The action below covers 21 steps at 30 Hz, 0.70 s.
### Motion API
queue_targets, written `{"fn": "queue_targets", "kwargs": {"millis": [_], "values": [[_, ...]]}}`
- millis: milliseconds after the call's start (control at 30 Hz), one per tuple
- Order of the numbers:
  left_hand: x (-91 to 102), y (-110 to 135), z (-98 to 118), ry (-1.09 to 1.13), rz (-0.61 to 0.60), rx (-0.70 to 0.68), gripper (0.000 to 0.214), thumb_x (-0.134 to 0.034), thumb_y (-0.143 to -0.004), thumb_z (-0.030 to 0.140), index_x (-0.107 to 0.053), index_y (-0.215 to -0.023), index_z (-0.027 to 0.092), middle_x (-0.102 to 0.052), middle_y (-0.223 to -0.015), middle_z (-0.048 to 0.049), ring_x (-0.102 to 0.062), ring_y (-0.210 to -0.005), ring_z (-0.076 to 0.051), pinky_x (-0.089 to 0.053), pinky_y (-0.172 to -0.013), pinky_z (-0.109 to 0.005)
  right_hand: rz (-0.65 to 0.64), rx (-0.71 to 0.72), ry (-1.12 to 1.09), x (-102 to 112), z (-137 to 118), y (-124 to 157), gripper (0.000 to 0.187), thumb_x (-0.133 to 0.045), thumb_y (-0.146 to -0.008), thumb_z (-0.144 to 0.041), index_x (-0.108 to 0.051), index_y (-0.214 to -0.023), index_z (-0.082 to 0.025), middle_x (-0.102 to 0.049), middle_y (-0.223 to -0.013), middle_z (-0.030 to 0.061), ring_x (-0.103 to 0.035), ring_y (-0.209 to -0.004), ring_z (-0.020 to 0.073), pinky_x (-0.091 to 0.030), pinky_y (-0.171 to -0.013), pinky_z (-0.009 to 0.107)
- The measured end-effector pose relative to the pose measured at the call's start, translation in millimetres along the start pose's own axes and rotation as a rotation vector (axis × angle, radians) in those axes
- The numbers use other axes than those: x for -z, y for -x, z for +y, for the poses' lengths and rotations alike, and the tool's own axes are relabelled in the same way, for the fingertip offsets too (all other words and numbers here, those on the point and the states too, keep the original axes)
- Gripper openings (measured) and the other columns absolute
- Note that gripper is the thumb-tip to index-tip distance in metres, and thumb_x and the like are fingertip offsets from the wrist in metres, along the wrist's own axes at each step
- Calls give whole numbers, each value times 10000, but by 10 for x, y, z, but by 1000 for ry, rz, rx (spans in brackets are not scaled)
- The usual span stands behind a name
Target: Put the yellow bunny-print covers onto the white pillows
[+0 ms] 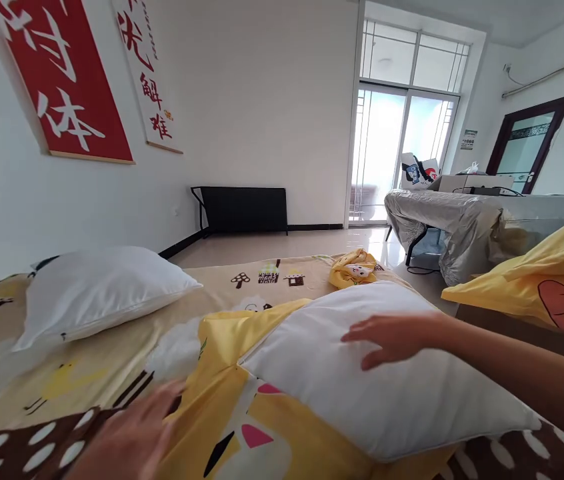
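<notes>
A white pillow (387,393) lies in front of me on a bed (22,433), its left part lying on or in a yellow patterned pillowcase (242,427). My right hand (392,337) rests flat on top of the pillow with fingers stretched out to the left. My left hand (132,437) is low at the left, blurred, touching the edge of the yellow pillowcase; its fingers look extended. A second white pillow (97,290) lies further left on the bed.
A crumpled yellow cloth (355,267) sits at the bed's far edge. Another yellow pillowcase (542,287) is at the right. A table under a silver cover (462,223) stands beyond, a black rack (242,210) against the wall, and glass doors (397,153) behind.
</notes>
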<state>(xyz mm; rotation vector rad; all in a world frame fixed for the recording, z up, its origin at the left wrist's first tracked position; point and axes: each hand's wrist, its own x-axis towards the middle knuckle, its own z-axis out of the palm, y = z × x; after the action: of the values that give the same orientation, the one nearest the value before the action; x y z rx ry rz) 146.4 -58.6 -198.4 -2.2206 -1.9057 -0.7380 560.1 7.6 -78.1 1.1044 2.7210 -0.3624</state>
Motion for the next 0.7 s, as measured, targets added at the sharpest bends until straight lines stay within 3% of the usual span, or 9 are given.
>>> {"fn": "queue_targets", "kwargs": {"millis": [33,100,200,267,400,533,633,700], "values": [[-17,-159,248,81,-55,-42,390,-384,-689,422,-618,-981,529,-678,-1090,128,-616,-1075,-259,-512,-902,-371,36,25,-10,82,36,-99,589,-496,-860,-509,-450,-1390,-257,-507,-1374,94,-475,-1247,309,-357,-1036,453],[-82,-549,765,83,-228,-111,396,-331,-790,334,-615,-1063,378,-666,-1125,28,-610,-1073,-229,-495,-918,-332,146,61,-4,205,157,-390,581,-493,-864,-501,-447,-1390,-258,-491,-1392,77,-467,-1253,283,-342,-1049,415],[-264,-1098,1290,-132,-261,-148,501,-379,-774,183,-495,-1260,154,-571,-1265,-130,-521,-1183,-267,-398,-1014,-396,247,-23,36,160,413,-845,783,-552,-805,-580,-334,-1454,-202,-326,-1494,136,-381,-1316,315,-303,-1066,428],[-406,-1337,1381,-170,-319,-124,458,-423,-764,149,-522,-1211,125,-611,-1192,-156,-574,-1107,-273,-448,-939,-385,233,-123,42,4,551,-1043,803,-496,-815,-636,-315,-1462,-196,-385,-1454,167,-417,-1287,334,-317,-1043,458],[-618,-1564,1245,-177,-388,-90,268,-458,-823,127,-603,-1048,126,-683,-1006,-123,-650,-929,-214,-507,-807,-331,248,-162,106,-331,561,-1156,650,-467,-858,-592,-436,-1388,-217,-630,-1196,156,-578,-1114,324,-405,-946,448],[-711,-1763,1236,-217,-346,-73,216,-499,-902,260,-615,-1008,112,-668,-960,-79,-635,-904,-187,-507,-843,-407,360,-114,266,-528,252,-1143,491,-483,-881,-497,-506,-1304,-250,-700,-1026,112,-659,-953,294,-486,-804,396],[-741,-1953,1432,-228,-302,-78,247,-537,-889,322,-616,-1005,118,-654,-983,-74,-621,-935,-191,-500,-863,-421,360,-105,391,-628,-25,-1219,306,-462,-899,-297,-618,-1130,-171,-721,-853,119,-690,-817,272,-517,-711,371],[-762,-2034,1628,-218,-275,-103,258,-531,-892,327,-608,-1026,120,-647,-1006,-77,-614,-958,-198,-495,-870,-428,417,-81,409,-693,-164,-1331,288,-434,-883,-170,-635,-1081,-115,-718,-848,144,-689,-824,272,-529,-719,389]]}}
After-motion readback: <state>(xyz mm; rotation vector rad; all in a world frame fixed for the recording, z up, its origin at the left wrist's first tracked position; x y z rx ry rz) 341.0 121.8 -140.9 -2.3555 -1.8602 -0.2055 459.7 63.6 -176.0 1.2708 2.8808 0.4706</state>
